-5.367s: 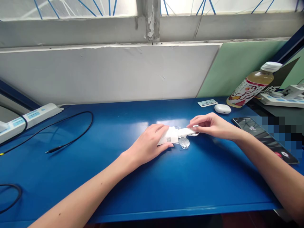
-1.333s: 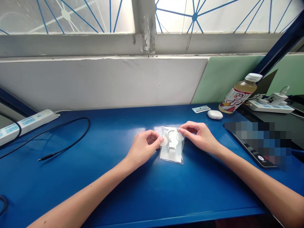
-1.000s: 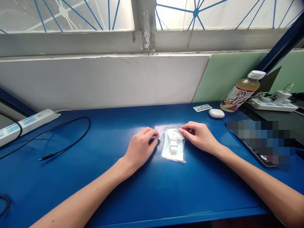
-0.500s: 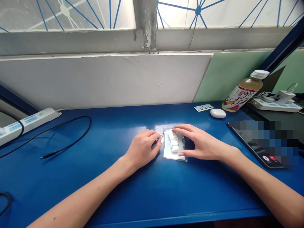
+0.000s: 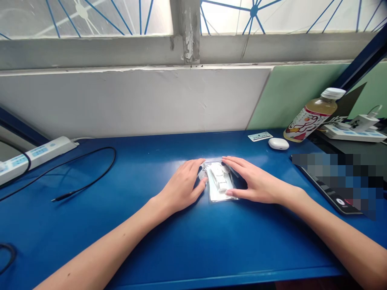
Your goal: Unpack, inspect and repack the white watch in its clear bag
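A small clear plastic bag (image 5: 220, 186) with a white watch inside lies flat on the blue table (image 5: 193, 241), in the middle. My left hand (image 5: 183, 185) rests beside the bag's left edge, fingers stretched forward and thumb touching the bag. My right hand (image 5: 254, 181) lies on the bag's right side, fingers spread along its far and near edges. Neither hand lifts the bag.
A white earbud case (image 5: 278, 143) and a small card (image 5: 260, 136) lie at the back right, by a tilted drink bottle (image 5: 314, 115). A phone (image 5: 329, 189) lies at the right. A white power strip (image 5: 36, 152) and black cable (image 5: 87, 177) are at the left.
The bag was held up at its top corners, then laid flat. Both hands have opened out and now lie flat along its two sides.
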Motion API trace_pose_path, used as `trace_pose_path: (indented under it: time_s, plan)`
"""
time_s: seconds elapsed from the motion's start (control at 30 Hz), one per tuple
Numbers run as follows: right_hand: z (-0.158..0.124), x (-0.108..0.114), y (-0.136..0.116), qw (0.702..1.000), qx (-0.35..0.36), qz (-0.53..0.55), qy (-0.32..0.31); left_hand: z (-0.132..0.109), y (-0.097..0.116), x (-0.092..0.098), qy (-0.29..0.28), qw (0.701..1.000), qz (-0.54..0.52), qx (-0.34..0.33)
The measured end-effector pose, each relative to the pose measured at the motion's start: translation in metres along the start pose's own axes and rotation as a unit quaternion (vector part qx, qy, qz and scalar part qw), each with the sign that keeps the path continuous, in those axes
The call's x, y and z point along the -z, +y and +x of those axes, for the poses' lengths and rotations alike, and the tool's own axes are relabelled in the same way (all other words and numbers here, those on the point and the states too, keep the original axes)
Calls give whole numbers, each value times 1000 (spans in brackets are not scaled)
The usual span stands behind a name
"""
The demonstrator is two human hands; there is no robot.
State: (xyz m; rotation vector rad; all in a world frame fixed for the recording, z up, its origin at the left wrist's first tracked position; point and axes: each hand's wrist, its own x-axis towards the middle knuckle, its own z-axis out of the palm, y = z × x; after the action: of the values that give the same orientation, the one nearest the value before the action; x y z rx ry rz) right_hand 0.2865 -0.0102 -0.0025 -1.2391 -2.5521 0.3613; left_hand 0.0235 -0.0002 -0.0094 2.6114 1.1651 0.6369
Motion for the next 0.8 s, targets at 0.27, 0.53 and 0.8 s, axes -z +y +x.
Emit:
trace_pose_path:
  time_s: [0.27,0.53,0.8]
  plan:
    - [0,0,0,999,-25,-19,11,2,-1,-3,48,998,-22,-21]
    - [0,-3,-1,999,-22,-4,24,4,-2,-7,27,999,-26,-3]
    - [-1,-4,0,999,-24,-1,30,3,-2,-2,18,999,-29,26]
